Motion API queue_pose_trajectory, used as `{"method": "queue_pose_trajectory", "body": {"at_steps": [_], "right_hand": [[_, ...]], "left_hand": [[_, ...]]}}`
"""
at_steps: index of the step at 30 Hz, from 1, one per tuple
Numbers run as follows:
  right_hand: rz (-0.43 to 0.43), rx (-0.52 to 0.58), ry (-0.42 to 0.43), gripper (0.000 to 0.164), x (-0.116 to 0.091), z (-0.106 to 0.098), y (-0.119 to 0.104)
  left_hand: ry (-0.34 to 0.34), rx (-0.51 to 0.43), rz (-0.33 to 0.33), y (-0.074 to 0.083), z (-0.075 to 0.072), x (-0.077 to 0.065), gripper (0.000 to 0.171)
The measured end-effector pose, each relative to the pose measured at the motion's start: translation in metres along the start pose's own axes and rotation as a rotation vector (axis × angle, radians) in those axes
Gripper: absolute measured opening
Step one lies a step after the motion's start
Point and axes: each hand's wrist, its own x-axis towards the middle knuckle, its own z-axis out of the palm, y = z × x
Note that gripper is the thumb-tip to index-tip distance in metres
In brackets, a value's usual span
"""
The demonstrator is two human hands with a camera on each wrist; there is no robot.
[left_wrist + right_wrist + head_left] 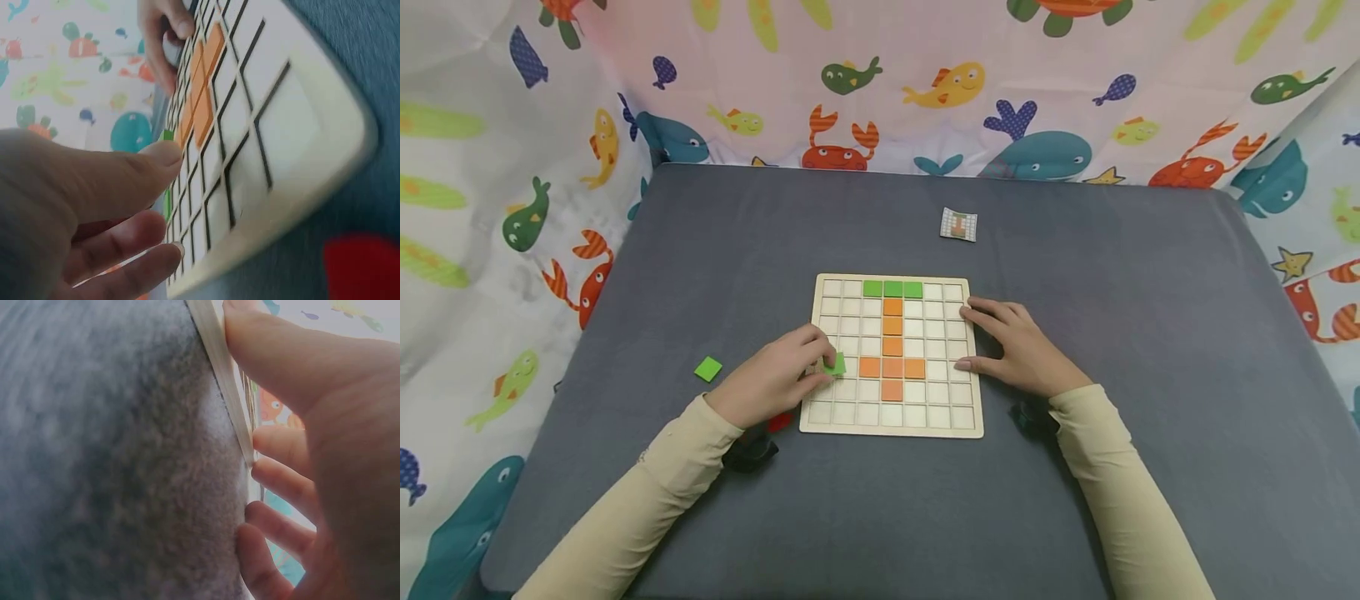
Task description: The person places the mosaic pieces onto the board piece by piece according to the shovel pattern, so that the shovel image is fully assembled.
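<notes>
A wooden grid board point(891, 435) lies on the table with orange tiles point(892, 346) in a column and a short crossing row, and green tiles point(892, 288) along its top row. Over the board's left side my left hand point(782, 375) pinches a green tile point(837, 364) between thumb and fingers; in the left wrist view the thumb point(134, 165) covers most of that tile. My right hand point(1018, 346) rests on the board's right edge, fingers spread and fairly straight. In the right wrist view its thumb point(269, 347) and fingertips touch the rim.
A loose green tile point(707, 369) lies on the table left of the board. Something red point(780, 422) sits by the board's lower left corner, partly hidden by the left wrist. A small pattern card point(958, 225) lies behind the board. Printed sea-animal cloth point(891, 83) surrounds the table.
</notes>
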Motion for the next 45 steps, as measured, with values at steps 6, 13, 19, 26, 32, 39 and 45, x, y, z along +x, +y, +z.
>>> {"method": "queue_pose_trajectory", "body": {"at_steps": [6,13,19,26,32,39,45], "right_hand": [[-0.011,-0.005,-0.001,0.084,0.001,0.000,0.000],[-0.027,-0.009,0.008,0.083,0.001,0.000,0.000],[-0.023,-0.012,0.007,0.083,0.001,0.000,0.000],[-0.030,-0.017,0.009,0.083,0.002,-0.001,0.000],[-0.030,-0.019,0.001,0.083,0.002,0.001,0.000],[-0.027,-0.011,0.001,0.083,0.003,0.002,0.000],[-0.025,-0.005,0.011,0.083,0.001,0.001,0.002]], "left_hand": [[-0.059,-0.031,0.056,0.007,0.015,0.007,0.013],[-0.071,0.020,0.140,0.011,0.029,0.010,0.011],[-0.059,0.019,0.169,0.010,0.032,0.012,0.012],[-0.051,0.030,0.169,0.009,0.034,0.014,0.013],[-0.057,0.000,0.163,0.009,0.036,0.014,0.012],[-0.083,-0.017,0.153,0.008,0.036,0.016,0.011],[-0.071,0.006,0.157,0.005,0.028,0.016,0.015]]}}
